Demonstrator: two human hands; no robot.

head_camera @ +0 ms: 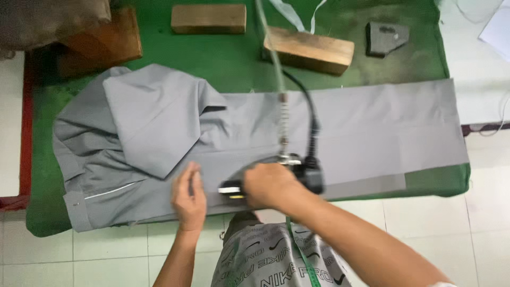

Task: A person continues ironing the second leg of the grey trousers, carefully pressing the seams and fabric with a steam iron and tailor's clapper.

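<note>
your right hand [271, 185] is closed around the steam iron [276, 178] on the grey trousers [255, 138], which lie across the green pressing table [223, 58]; just left of the iron, your left hand [189, 195] lies flat and open, holding nothing. keep the cloth taut ahead of the iron.

Even, bright overhead light — no hard shadows, only a soft dark patch under my right hand [268, 186] and the iron [276, 178]. No glare on the grey trousers [372, 127]. Whole frame slightly soft; hanging cord [276, 69] smeared by motion blur. Top-left corner dimmer, the brown cloth [53, 21] there mushy — edges slightly bowed.
</note>
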